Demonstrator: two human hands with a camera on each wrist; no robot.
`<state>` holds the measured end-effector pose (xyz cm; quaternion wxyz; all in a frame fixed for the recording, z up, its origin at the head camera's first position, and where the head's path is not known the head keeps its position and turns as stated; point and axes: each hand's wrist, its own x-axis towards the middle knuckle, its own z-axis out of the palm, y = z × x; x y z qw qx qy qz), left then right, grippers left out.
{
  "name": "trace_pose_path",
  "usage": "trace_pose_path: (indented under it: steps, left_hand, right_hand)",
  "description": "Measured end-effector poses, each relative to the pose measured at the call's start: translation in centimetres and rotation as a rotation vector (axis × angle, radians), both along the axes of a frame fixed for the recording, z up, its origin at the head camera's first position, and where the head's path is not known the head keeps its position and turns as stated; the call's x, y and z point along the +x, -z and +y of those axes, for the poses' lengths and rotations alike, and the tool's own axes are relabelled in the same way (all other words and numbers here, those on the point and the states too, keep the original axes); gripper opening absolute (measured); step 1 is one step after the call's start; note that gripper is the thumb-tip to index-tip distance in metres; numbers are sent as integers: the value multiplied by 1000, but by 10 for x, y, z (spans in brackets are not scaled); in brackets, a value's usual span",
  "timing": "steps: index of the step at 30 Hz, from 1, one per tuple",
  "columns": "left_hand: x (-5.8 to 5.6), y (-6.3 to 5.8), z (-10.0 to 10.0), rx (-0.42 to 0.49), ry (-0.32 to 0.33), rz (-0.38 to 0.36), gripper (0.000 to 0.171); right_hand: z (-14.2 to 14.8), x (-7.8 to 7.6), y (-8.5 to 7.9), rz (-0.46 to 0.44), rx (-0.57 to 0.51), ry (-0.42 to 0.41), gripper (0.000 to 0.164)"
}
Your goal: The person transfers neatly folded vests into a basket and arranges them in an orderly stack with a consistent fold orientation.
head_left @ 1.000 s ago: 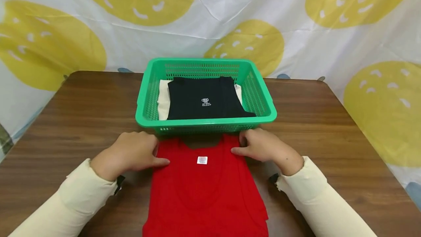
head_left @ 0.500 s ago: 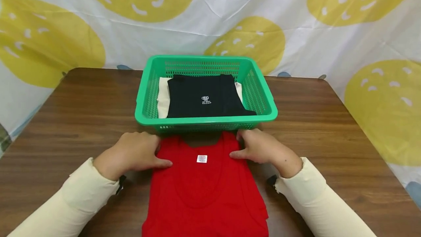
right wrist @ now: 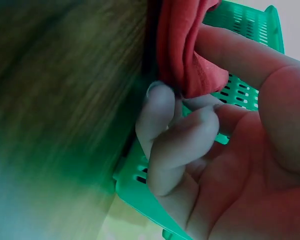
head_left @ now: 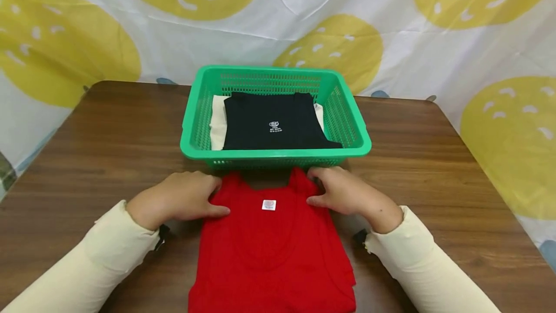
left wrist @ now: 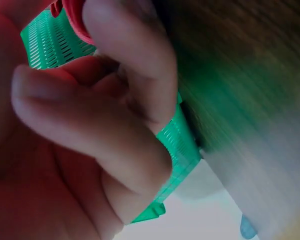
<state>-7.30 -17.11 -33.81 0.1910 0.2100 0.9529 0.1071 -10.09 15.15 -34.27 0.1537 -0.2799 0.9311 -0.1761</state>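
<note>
Red cloth is pinched in both hands at the shoulder straps of a vest (head_left: 271, 250). The left hand (head_left: 180, 199) has its fingers curled over the left strap with the thumb lying flat on the chest of the vest; the left wrist view shows curled fingers (left wrist: 125, 65) with a scrap of red at their tips. The right hand (head_left: 345, 192) grips the right strap, and the right wrist view shows the bunched red fabric (right wrist: 187, 50) caught between thumb and curled fingers (right wrist: 160, 120).

The vest lies flat on the table (head_left: 434, 168), folded narrow, its long axis running from the person toward the basket (head_left: 347, 115). The neck end points away from the person, with the straps just short of the basket's near wall; the lower end runs off the bottom of the head view. A small white label (head_left: 269, 205) sits below the neckline, between the two hands.

Inside the green basket a black garment (head_left: 273, 122) lies folded on top of a cream one (head_left: 217, 122). Behind the table hangs a white sheet (head_left: 269, 18) with large yellow blobs.
</note>
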Motion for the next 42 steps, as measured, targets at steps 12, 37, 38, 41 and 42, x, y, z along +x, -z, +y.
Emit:
trace_pose_path:
  steps: [12, 37, 38, 41, 42]
  left_hand:
    - [-3, 1, 0, 193, 53, -56, 33]
    - [-9, 1, -5, 476, 159, -343, 27]
    - [-9, 1, -5, 472, 156, -360, 27]
    - [-8, 1, -5, 439, 147, -390, 24]
    - [-8, 2, -5, 424, 146, -397, 24]
  right_hand:
    - [5, -4, -2, -202, -160, -79, 25]
    - [15, -5, -3, -616, -208, -161, 24]
    - [15, -4, -4, -624, -192, -161, 23]
    - [13, -1, -4, -636, -132, -156, 25]
    - [13, 0, -4, -631, -111, -153, 26]
